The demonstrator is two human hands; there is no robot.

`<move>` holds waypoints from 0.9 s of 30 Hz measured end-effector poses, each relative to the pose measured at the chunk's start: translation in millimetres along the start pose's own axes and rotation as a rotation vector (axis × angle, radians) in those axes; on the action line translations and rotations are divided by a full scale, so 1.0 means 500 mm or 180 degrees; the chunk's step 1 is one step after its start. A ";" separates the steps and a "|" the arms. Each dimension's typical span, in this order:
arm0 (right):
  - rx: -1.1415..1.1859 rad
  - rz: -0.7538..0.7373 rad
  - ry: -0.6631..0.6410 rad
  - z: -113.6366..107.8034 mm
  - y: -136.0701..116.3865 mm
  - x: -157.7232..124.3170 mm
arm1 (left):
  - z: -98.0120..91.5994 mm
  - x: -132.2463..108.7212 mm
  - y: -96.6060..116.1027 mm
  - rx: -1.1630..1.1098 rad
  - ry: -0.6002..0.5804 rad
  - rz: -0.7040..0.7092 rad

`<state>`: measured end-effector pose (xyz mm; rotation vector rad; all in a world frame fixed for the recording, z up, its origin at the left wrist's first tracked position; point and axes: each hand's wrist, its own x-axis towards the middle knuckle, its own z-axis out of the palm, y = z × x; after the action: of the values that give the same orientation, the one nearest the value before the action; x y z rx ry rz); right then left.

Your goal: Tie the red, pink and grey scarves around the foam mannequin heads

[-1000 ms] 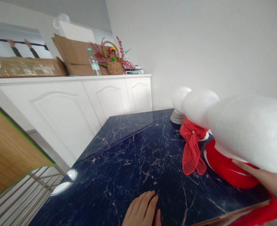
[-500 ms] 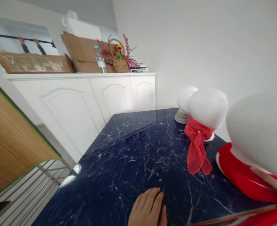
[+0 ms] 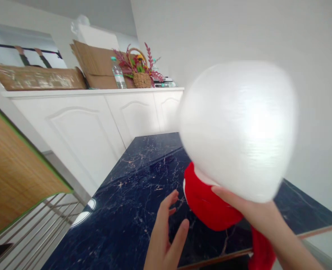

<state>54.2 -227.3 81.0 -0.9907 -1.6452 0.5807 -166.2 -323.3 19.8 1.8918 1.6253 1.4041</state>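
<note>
My right hand (image 3: 256, 215) grips a white foam mannequin head (image 3: 236, 127) at its neck, where a red scarf (image 3: 208, 204) is wrapped; the head is lifted and blurred in front of me, hiding the heads behind it. A tail of red cloth hangs down by my right wrist. My left hand (image 3: 164, 236) is raised just above the dark blue marble table (image 3: 132, 210), fingers spread and empty, close to the scarf's left side.
White cabinets (image 3: 92, 123) line the wall behind the table, carrying cardboard boxes (image 3: 95, 65), a water bottle (image 3: 117, 73) and a wicker basket of flowers (image 3: 140, 71). A wooden panel (image 3: 11, 172) and metal rails (image 3: 42, 221) stand at left.
My right hand has lifted the nearest scarfed foam head and swung it left in front of the view. My left hand came off the tabletop and opened toward it.
</note>
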 end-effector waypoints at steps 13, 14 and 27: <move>-0.0408 -0.0362 -0.0416 0.199 0.034 0.138 | -0.032 0.242 -0.080 -0.0599 -0.0553 -0.0207; -0.0293 -0.0305 -0.0543 0.200 0.048 0.146 | -0.029 0.253 -0.096 -0.0540 -0.0572 -0.0228; 0.0858 0.0225 -0.1132 0.206 0.166 0.151 | 0.051 0.250 -0.185 0.0379 -0.0186 0.0285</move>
<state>-22.8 -108.4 25.6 -0.7794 -1.7844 1.0451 -214.8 -174.7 0.1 2.0762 1.6489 1.2984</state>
